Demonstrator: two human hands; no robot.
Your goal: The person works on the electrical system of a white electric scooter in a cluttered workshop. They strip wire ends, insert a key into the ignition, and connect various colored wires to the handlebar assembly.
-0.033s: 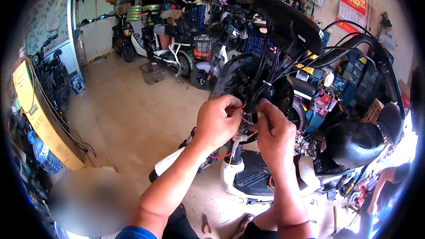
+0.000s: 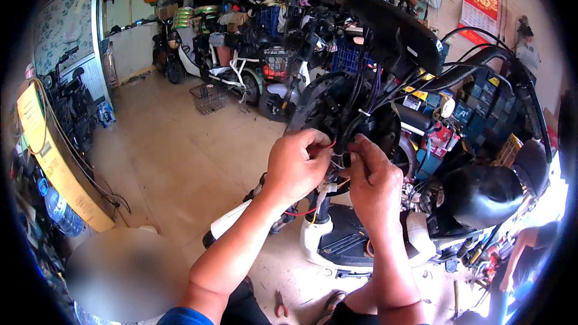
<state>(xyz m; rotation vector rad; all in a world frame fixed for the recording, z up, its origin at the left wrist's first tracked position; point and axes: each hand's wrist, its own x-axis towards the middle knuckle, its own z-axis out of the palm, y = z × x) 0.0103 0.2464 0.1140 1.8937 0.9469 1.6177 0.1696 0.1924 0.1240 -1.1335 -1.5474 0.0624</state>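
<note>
Both hands work at the wiring on the front of a partly stripped electric scooter. My left hand [image 2: 300,164] is closed in a pinch on a red wire [image 2: 325,146], whose end shows past the fingertips. Right beside it my right hand [image 2: 376,177] is also pinched, at a bundle of black cables [image 2: 348,126]; what its fingertips hold is hidden. Thin pale wires run between the two hands. Below them hang a white connector [image 2: 328,188] and another red wire looping left. Above the hands tilts the scooter's black handlebar cover [image 2: 397,36], with cables coming from it.
Red-handled pliers [image 2: 281,306] lie on the floor near my feet. The scooter's footboard [image 2: 349,245] holds dark rod-like tools. A black seat [image 2: 481,195] is to the right, and another person's arm [image 2: 516,259] shows at the lower right. A wire basket [image 2: 208,100] and parked scooters stand behind.
</note>
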